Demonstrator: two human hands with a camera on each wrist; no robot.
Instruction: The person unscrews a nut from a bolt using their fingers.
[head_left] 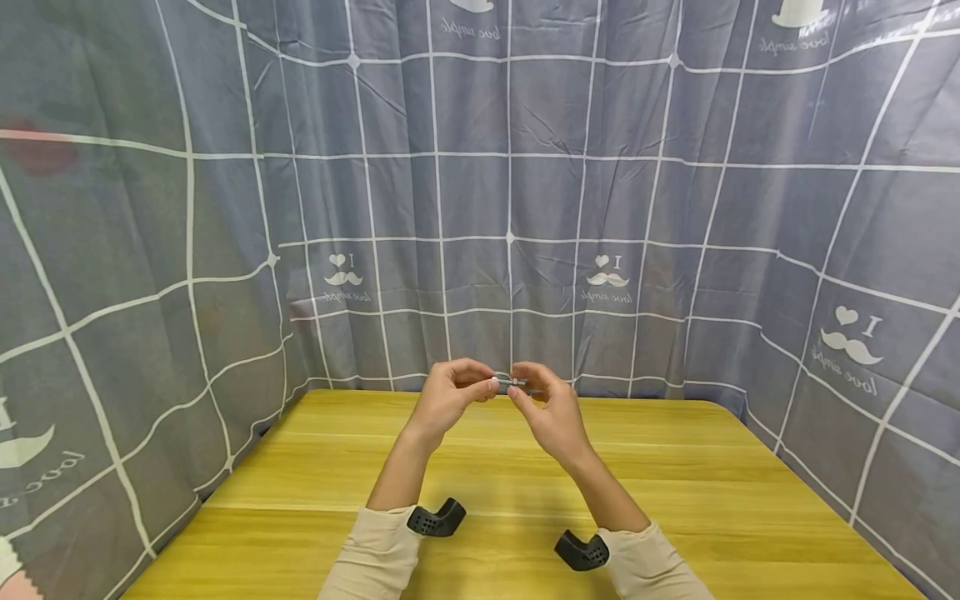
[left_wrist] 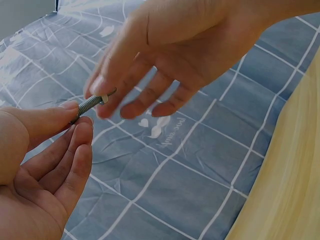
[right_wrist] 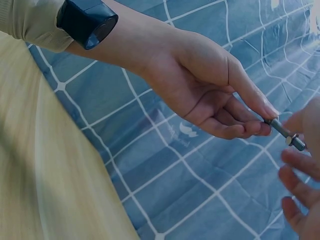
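In the left wrist view, we see the left hand (left_wrist: pixel 45 170) grasping a metal bolt (left_wrist: pixel 89 105): its thumb and index finger pinch it near one end. From these fingers the threaded shaft points obliquely upward, to the side of the right hand (left_wrist: pixel 170 55). A nut (left_wrist: pixel 105 99) sits around the shaft near its other end, just beside the right thumb. The right fingers are released, loosely bent and spread; whether they touch the nut, we cannot tell. Behind the fingers is a grey-blue curtain (left_wrist: pixel 200 165) with white lines, and to the right of them, the worktop (left_wrist: pixel 290 190).

In the right wrist view, we find the bolt slanting down from the left fingertips, with the nut near its tip. The right fingers, partly cut by the border, are on both sides of the nut. Well behind the left fingers, at the wrist, are a black device (right_wrist: pixel 87 22) and a beige sleeve (right_wrist: pixel 35 22).

In the head view, the bolt lies almost level between the left and right fingertips, with the nut on the right fingers' side.
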